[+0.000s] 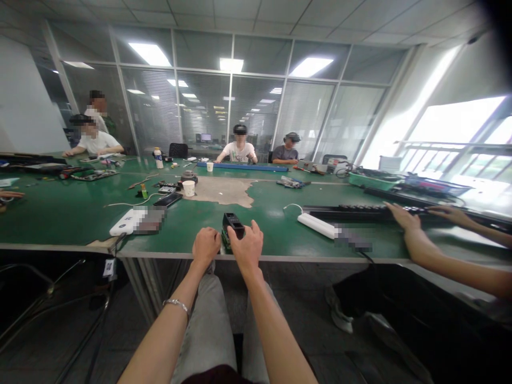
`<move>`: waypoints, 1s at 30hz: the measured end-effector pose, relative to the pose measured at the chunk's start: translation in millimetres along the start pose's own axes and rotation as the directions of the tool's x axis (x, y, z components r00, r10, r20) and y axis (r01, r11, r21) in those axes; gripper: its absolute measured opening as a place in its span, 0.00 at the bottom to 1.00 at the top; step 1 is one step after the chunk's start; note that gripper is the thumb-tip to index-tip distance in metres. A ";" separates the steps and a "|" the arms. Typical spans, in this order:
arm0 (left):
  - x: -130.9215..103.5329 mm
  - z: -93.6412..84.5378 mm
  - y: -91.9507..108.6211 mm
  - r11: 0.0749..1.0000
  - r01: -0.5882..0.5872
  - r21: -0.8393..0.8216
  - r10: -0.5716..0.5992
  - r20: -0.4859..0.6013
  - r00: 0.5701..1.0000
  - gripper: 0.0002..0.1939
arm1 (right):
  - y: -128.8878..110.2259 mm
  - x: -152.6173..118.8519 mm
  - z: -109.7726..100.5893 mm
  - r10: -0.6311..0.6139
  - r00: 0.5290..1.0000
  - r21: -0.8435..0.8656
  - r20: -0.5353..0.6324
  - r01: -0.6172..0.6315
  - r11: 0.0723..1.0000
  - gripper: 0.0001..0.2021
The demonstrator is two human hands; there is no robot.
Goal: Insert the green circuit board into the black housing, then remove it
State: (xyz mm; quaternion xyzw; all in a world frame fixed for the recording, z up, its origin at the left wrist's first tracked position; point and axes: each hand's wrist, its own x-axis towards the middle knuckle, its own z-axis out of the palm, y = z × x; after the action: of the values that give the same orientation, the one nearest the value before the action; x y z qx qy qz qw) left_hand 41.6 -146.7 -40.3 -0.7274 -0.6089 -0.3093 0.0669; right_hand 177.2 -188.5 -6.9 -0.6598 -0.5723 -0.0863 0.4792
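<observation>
At the near edge of the green table, a small black boxy device (pixel 233 222) with square openings on top stands between my two hands. A bit of green, perhaps a circuit board, shows low on its side. My right hand (pixel 248 248) grips it from the right, thumb along its near side. My left hand (pixel 206 246) is curled closed just left of the device, at the table edge. Its fingertips are hidden, and I cannot tell what, if anything, it holds.
A white power bank (pixel 128 222) lies left, a white power strip (pixel 318 225) right. Beyond are a paper cup (pixel 189 188), a black phone (pixel 168 199) and a bare patch (pixel 224 192). A neighbour's hands (pixel 405 216) touch a long black part at right. Other people sit across.
</observation>
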 end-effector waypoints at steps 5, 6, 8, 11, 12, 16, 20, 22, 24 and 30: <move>0.1 0.0 0.3 1.000 0.020 0.007 -0.020 0.008 1.000 0.15 | -7.3 -5.8 3.6 -0.003 1.000 -0.006 0.006 0.003 1.000 0.21; 0.1 -0.2 0.5 1.000 0.020 0.008 -0.020 0.010 1.000 0.15 | -8.3 -6.6 4.0 0.002 1.000 -0.010 0.007 -0.002 1.000 0.21; 0.1 -0.7 0.8 1.000 0.016 0.009 -0.016 0.012 1.000 0.16 | -9.7 -8.2 4.4 0.010 1.000 -0.020 0.013 -0.009 1.000 0.21; 0.0 -1.3 0.9 1.000 0.011 0.013 -0.011 0.015 1.000 0.16 | -9.3 -11.9 4.7 0.008 1.000 -0.040 0.028 -0.007 0.999 0.21; 0.1 -1.3 0.8 1.000 0.010 0.015 -0.010 0.016 1.000 0.16 | -8.6 -13.6 4.9 0.008 0.999 -0.046 0.032 -0.006 0.999 0.21; 0.2 -1.4 0.5 1.000 0.003 0.022 -0.004 0.019 1.000 0.16 | -4.1 -20.3 6.7 0.010 0.999 -0.068 0.045 -0.007 0.998 0.21; 0.6 -1.1 0.4 1.000 -0.004 0.030 0.003 0.021 1.000 0.16 | -0.3 -25.0 8.2 0.013 0.998 -0.080 0.061 -0.008 0.997 0.21; 1.0 -0.6 0.6 0.999 -0.006 0.034 0.006 0.021 1.000 0.15 | 0.9 -26.8 8.2 0.017 0.998 -0.084 0.068 -0.011 0.996 0.21; 1.6 0.0 1.1 0.999 -0.009 0.036 0.008 0.021 1.000 0.15 | 1.8 -28.5 7.6 0.021 0.997 -0.088 0.072 -0.014 0.996 0.21; 1.9 0.4 2.4 0.999 -0.019 0.039 0.018 0.023 1.000 0.15 | 7.5 -35.2 7.2 0.026 0.996 -0.080 0.089 -0.018 0.997 0.25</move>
State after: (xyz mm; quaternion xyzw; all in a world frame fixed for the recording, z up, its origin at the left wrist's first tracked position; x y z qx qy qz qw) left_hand 44.1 -145.5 -39.0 -0.7349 -0.6089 -0.2884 0.0774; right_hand 168.7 -206.1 -38.0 -0.6878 -0.5820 -0.0739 0.4275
